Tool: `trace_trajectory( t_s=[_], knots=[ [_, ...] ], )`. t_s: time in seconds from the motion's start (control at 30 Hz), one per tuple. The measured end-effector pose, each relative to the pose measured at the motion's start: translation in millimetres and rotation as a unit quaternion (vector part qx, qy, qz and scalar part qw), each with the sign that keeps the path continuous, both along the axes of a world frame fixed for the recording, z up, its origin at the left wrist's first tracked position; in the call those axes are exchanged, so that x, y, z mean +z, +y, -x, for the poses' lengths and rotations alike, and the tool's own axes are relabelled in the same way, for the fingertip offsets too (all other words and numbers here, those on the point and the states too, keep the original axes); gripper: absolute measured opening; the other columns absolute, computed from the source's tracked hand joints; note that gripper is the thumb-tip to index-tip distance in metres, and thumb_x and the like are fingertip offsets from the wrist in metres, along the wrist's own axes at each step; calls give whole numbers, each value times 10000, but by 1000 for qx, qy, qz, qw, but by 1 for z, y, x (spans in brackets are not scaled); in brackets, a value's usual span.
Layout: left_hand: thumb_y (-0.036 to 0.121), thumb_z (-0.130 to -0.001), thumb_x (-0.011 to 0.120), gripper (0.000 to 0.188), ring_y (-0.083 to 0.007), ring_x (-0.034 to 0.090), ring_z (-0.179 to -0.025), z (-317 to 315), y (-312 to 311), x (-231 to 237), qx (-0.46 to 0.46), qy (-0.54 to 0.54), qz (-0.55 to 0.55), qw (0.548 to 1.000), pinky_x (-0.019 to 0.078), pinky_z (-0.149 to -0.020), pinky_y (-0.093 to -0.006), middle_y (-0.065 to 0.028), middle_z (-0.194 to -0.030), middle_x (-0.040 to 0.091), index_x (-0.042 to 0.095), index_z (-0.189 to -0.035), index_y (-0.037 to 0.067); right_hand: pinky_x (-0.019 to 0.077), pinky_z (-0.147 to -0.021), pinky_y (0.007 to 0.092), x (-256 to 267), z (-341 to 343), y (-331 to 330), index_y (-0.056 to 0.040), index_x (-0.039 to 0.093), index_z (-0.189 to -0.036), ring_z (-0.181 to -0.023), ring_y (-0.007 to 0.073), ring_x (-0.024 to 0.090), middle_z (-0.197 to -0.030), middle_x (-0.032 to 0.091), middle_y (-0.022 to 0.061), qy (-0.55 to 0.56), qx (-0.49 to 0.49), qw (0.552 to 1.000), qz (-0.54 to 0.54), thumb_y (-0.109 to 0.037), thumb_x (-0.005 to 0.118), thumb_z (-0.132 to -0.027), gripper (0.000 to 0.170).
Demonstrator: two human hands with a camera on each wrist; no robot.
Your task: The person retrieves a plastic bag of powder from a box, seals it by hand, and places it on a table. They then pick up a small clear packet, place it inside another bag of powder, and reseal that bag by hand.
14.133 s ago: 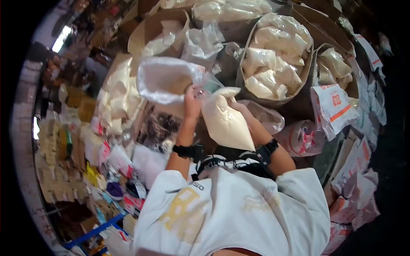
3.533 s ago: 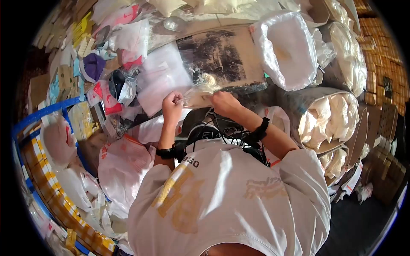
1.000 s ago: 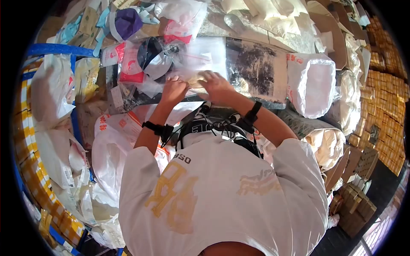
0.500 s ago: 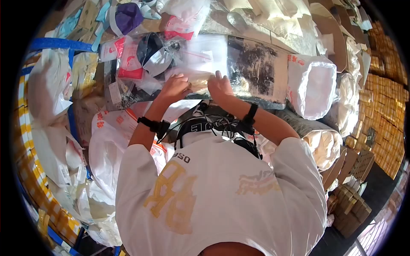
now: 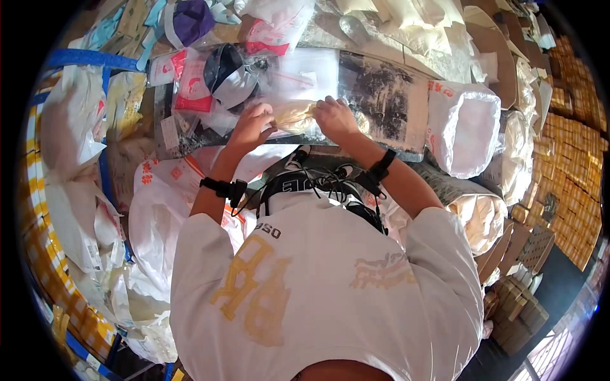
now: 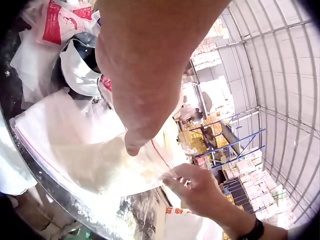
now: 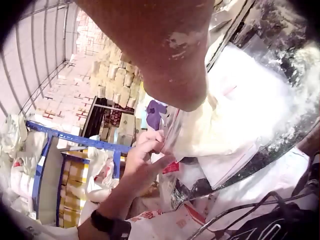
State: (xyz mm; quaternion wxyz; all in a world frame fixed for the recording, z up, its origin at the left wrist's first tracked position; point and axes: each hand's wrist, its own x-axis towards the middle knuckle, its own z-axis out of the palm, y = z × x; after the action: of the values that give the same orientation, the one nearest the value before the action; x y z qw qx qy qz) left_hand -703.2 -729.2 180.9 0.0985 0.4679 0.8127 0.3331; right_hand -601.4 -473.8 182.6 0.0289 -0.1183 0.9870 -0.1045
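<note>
A clear zip bag of pale cream powder (image 5: 295, 119) lies at the near edge of a dark, powder-dusted worktop (image 5: 381, 105). My left hand (image 5: 255, 127) pinches one end of its opening, thumb and fingertips at the zip strip in the right wrist view. At the other end my right hand (image 5: 335, 119) pinches the bag's edge; the left wrist view shows that hand (image 6: 195, 187) with thumb and finger at the red seal line. The strip stretches between the two hands. Much of each hand's near side is hidden in its own wrist view.
Flat clear bags (image 5: 311, 66) lie just beyond. Pink-and-white packets (image 5: 194, 89) and a dark-and-silver item (image 5: 232, 79) sit left. A white-lined sack (image 5: 467, 130) stands right, a scoop (image 5: 352, 30) at the back. A blue frame (image 5: 82, 60) borders the left side.
Much earlier, the filled bag was held up among the cartons; since then the person has turned to the worktop. Over the last second the hands have drawn apart, showing more of the bag.
</note>
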Motion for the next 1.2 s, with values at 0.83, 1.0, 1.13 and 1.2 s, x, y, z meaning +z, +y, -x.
trace_trajectory(
  t_s=[0.83,1.0,1.13,1.2],
  knots=[
    [95,-840,654,119,-337,609,-926,-25,-9,-16,120,28,-28,992,487,-805,-431,-119,-957,630,620,-940,39,552,-776,385,3,5,16,-88,676,-942,-921,270,652,-993,659,69,36,-78,992,92,-167,601,-904,115],
    [99,-859,641,118,-348,608,-941,-28,-8,-26,156,-29,-75,985,491,-812,-432,-132,-948,637,625,-954,30,555,-785,386,2,-1,13,-68,669,-967,-921,281,646,-981,645,76,47,-64,988,131,-182,596,-912,146],
    [109,-869,642,111,-351,607,-942,-21,-16,-34,136,-15,-70,988,489,-803,-431,-134,-948,639,626,-945,30,549,-800,401,-5,-7,18,-61,657,-977,-931,291,638,-992,646,82,30,-78,991,105,-193,594,-921,157],
    [122,-879,638,114,-360,610,-916,-22,-12,-23,142,-9,-54,988,491,-784,-434,-140,-929,637,623,-943,29,547,-799,406,-5,-5,20,-53,654,-972,-917,298,638,-986,649,89,61,-55,989,122,-203,599,-922,167]
  ],
)
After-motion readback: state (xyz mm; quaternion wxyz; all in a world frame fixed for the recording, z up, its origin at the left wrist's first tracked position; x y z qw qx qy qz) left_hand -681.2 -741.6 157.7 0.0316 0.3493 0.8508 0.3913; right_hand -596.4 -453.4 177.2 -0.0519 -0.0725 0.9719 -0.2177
